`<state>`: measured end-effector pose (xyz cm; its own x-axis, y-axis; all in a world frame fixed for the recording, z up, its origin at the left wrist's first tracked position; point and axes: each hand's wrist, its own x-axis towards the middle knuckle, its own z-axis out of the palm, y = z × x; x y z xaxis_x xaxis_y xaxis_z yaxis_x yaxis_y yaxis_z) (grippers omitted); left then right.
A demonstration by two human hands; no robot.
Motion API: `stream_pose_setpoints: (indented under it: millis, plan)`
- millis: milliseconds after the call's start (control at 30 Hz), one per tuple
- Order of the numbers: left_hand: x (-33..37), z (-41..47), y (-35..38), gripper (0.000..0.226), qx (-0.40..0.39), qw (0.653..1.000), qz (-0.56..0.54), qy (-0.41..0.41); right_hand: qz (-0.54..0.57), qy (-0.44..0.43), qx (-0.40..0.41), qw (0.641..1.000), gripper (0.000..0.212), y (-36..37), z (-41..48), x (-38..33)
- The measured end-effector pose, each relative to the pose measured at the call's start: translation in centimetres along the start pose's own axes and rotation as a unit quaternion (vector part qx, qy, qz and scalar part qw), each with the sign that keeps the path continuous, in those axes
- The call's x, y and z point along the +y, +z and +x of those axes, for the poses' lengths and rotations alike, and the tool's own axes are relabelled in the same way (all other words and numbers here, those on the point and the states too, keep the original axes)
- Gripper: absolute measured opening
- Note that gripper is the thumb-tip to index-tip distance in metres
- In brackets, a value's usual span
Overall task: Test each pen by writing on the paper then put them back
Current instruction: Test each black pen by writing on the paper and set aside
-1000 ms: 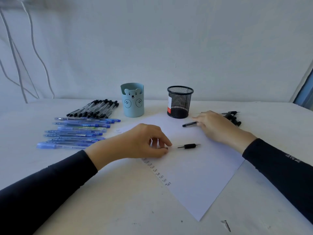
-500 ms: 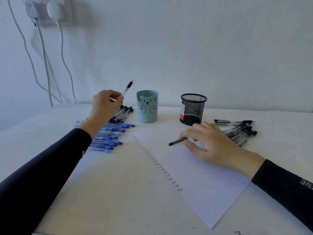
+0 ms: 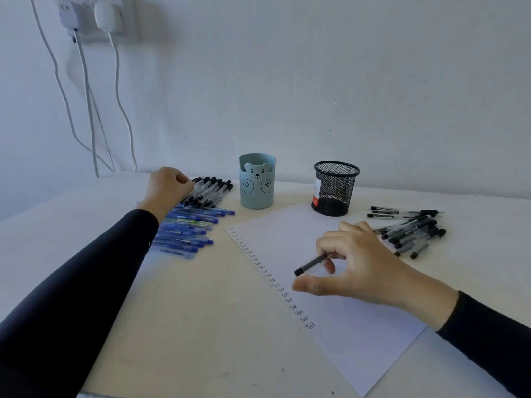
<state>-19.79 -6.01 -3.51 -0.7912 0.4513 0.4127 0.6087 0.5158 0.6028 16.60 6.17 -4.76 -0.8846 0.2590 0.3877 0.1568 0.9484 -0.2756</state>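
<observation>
While the right hand (image 3: 362,267) pinches, its slim pen (image 3: 311,264) (black-capped) tilts.

Paper (image 3: 359,326) on table (image 3: 201,326); left holder (image 3: 256,185), right holder (image 3: 334,188) behind it; left pens (image 3: 186,231), right pens (image 3: 413,234) flanking.

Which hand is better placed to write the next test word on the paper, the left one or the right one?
The right hand: it pinches a black pen over the paper, beside the column of written words. The left hand is away at the row of black pens.
</observation>
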Motion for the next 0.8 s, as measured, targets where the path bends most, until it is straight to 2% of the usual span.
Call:
stream_pose_setpoints:
  millis: [167, 233, 300, 400, 500, 600, 700, 800]
  plan:
    - [0.9, -0.2, -0.5, 0.02, 0.014, 1.0, 0.001, 0.013, 0.007, 0.0, 0.047, 0.999, 0.06, -0.3, 0.0, 0.0]
    - [2.6, -0.8, -0.9, 0.017, 0.023, 0.999, -0.001, 0.049, 0.03, 0.011, 0.018, 0.999, 0.055, -0.8, 0.1, -0.1]
    - [4.6, -2.0, -0.6, 0.014, 0.014, 0.993, 0.003, 0.12, 0.108, 0.035, -0.018, 0.993, 0.038, -1.2, 0.0, -0.5]
    - [7.2, -5.4, 0.6, 0.008, -0.076, 0.962, -0.005, 0.262, 0.257, 0.047, 0.006, 0.965, 0.018, -1.3, 0.0, -1.1]
    - [8.6, -8.8, 2.4, 0.015, -0.192, 0.913, -0.012, 0.36, 0.357, 0.079, 0.014, 0.931, 0.046, -1.4, 0.0, -1.8]
    - [9.3, -10.9, 3.9, 0.025, -0.259, 0.889, -0.037, 0.377, 0.428, 0.119, -0.034, 0.895, 0.054, -1.4, -0.4, -2.4]
    - [9.5, -11.9, 4.5, 0.033, -0.308, 0.871, -0.041, 0.38, 0.447, 0.115, -0.082, 0.883, 0.026, -1.4, -0.8, -3.0]
    - [9.2, -12.2, 4.7, 0.057, -0.315, 0.867, -0.019, 0.385, 0.411, 0.099, -0.127, 0.897, 0.016, -1.1, -1.4, -3.6]
